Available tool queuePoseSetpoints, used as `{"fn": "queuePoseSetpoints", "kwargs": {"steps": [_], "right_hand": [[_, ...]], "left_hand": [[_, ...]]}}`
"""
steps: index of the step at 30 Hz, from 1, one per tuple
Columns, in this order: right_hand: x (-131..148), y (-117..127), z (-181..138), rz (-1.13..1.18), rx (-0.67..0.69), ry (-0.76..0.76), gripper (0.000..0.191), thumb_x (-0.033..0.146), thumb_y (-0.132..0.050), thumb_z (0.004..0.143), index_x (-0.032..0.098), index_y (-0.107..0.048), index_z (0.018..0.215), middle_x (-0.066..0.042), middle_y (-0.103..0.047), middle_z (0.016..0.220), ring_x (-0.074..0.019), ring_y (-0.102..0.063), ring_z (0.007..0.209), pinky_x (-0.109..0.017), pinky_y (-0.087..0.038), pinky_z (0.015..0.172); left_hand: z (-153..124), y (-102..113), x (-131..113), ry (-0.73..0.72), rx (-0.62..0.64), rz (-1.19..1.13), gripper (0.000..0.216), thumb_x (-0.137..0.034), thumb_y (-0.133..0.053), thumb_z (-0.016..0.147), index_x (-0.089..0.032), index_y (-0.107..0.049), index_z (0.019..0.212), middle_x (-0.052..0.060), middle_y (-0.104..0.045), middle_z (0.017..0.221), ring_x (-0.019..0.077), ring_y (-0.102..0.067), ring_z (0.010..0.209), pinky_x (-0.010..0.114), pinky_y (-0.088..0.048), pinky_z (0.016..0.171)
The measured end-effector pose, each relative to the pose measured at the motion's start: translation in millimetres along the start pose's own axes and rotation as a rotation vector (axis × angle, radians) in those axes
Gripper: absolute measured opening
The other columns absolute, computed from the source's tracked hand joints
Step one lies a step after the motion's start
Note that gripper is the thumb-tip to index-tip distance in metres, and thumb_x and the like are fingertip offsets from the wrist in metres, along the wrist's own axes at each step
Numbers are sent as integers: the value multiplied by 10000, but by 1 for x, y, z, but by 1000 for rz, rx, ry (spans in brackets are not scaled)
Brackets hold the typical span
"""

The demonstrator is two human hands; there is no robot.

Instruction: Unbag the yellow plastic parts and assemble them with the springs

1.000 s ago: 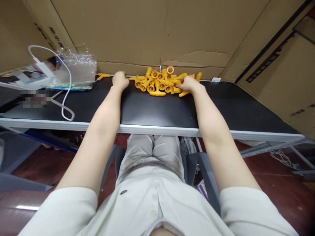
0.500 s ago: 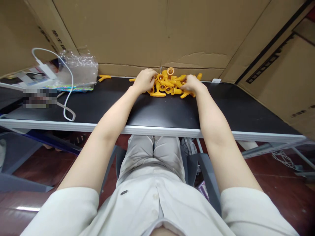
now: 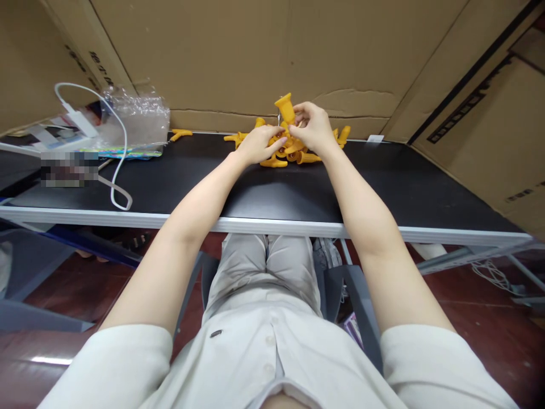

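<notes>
A pile of orange-yellow T-shaped handles (image 3: 275,163) with hollow, flared ends lies at the back of the black table. My right hand (image 3: 314,129) is closed around one yellow T-shaped handle (image 3: 286,108), raised above the pile with its flared end up; my fingers hide its lower part. On the left side of the pile rests my left hand (image 3: 259,145), its thumb and fingers apart and touching the pieces. Both hands cover parts of the heap.
A clear plastic bag (image 3: 138,122) and a white cable (image 3: 126,142) lie on the table's left. One loose yellow piece (image 3: 181,134) is near the bag. Cardboard walls (image 3: 213,57) stand behind and at the sides. A metal edge (image 3: 281,227) borders the table's front.
My right hand has moved up and left, lifting a yellow T-shaped handle out of the pile. My left hand has shifted slightly right over the pieces, its fingers now stretched.
</notes>
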State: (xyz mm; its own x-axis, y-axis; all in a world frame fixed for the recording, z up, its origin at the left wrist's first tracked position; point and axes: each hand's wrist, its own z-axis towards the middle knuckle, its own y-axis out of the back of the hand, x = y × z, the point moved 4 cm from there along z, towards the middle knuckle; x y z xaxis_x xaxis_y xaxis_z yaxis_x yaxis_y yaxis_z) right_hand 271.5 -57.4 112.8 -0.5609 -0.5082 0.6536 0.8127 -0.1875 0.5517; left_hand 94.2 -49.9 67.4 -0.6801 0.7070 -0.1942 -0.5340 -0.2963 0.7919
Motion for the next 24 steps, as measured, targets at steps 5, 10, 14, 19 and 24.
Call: {"fn": "queuePoseSetpoints", "kwargs": {"steps": [5, 10, 14, 19, 24], "right_hand": [[9, -18, -1, 105, 12, 42, 262, 162, -783, 824, 285, -641, 1006, -19, -827, 1166, -254, -799, 1168, -399, -634, 1105], [8, -16, -4, 243, 47, 51, 235, 270, -840, 835, 298, -618, 908, -11, -837, 1119, -257, -805, 1150, -425, -649, 1124], [-2, -10, -1, 313, 13, -30, 311, 483, -870, 897, 310, -657, 1043, -14, -828, 1126, -274, -828, 1064, -452, -695, 1015], [5, -1, -5, -26, -19, 44, 308, 532, -799, 986, 323, -676, 1176, -28, -801, 1218, -287, -790, 1142, -449, -668, 1050], [9, -3, -11, -497, 136, 217, 353, 384, -620, 1071, 293, -698, 1404, -114, -738, 1486, -389, -636, 1461, -574, -493, 1292]], "left_hand": [[1, -2, 3, 9, -22, -64, 440, -506, -521, 1138, -191, -795, 1274, 137, -850, 1184, 349, -794, 1187, 464, -598, 1100], [5, -2, 15, 54, -36, -145, 492, -535, -515, 1153, -187, -758, 1402, 137, -856, 1194, 348, -787, 1246, 437, -582, 1128], [5, 3, 21, 145, -102, -12, 387, -463, -558, 1130, -258, -741, 1403, 114, -810, 1250, 375, -747, 1276, 486, -552, 1131], [0, 21, 20, 354, -196, 46, 389, -374, -534, 1106, -336, -691, 1460, 131, -664, 1467, 438, -697, 1302, 563, -520, 1115], [-1, 29, 24, 385, -187, 21, 476, -348, -626, 1028, -356, -657, 1503, 129, -681, 1408, 463, -637, 1367, 581, -496, 1157]]}}
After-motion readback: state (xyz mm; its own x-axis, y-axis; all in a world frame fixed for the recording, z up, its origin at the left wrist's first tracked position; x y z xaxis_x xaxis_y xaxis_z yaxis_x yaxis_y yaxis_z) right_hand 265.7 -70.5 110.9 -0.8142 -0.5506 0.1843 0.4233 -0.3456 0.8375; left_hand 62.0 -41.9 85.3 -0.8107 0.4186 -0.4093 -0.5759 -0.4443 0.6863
